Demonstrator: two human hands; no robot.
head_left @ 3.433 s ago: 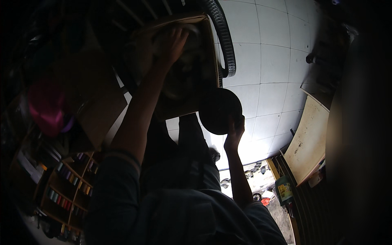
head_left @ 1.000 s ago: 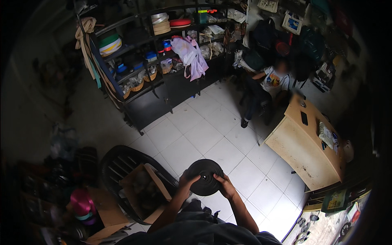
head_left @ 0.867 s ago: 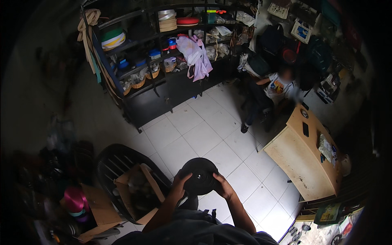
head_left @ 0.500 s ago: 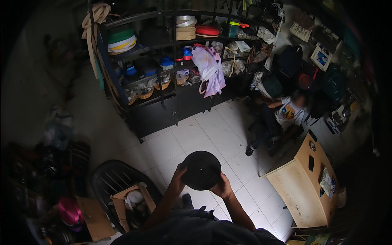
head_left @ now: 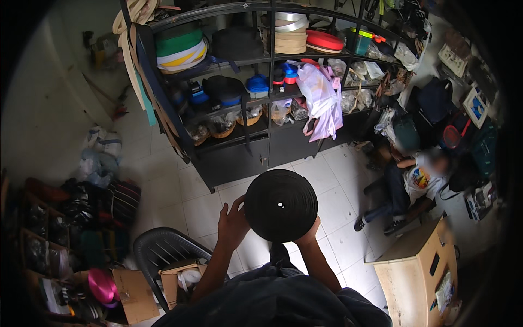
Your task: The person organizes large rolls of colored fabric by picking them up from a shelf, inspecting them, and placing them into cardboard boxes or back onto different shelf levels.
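Note:
A big black roll of webbing (head_left: 283,212), wound flat with a small hole in its middle, is held up in front of my body, its round face toward me. My right hand (head_left: 309,233) grips its lower right edge; most of those fingers are hidden behind the roll. At the left edge is my left hand (head_left: 233,224), fingers stretched and apart, close against the rim. Whether it bears any of the weight I cannot tell.
Ahead stands a black shelf (head_left: 234,158) with webbing rolls, baskets and a hanging lilac plastic bag (head_left: 321,101). A person (head_left: 417,180) sits at the right, beyond a wooden desk (head_left: 400,272). A black chair (head_left: 158,245) holds a cardboard box (head_left: 171,280) at my left.
The roll has come up nearer to me and looks larger. My left hand's fingers have spread from their hold on its edge. The view has shifted, moving the shelf and desk rightward.

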